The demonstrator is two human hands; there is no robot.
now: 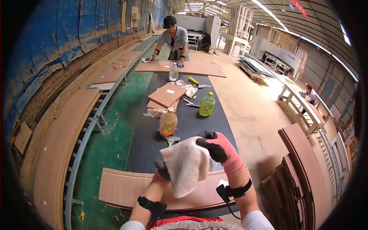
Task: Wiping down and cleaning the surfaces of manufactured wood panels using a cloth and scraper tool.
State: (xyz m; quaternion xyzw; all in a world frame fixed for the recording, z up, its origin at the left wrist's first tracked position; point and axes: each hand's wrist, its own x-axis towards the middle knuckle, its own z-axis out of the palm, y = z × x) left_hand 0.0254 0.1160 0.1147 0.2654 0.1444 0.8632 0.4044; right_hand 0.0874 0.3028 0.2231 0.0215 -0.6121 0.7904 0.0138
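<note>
cloth [186, 165] hangs above the near board [126, 188], the gloved right hand [223, 150] pinching its upper corner. the left hand [162, 169] is at its left edge, partly hidden; i cannot tell its grip. beyond are a scraper [171, 140] and an orange bottle [168, 124].

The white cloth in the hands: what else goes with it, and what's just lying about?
Seems in use:
white cloth, gripped by the right hand, with the left hand at its edge
long board below it

Probably just lying or standing about:
orange bottle
green bottle
clear bottle
yellow-handled tool
small boards
</note>
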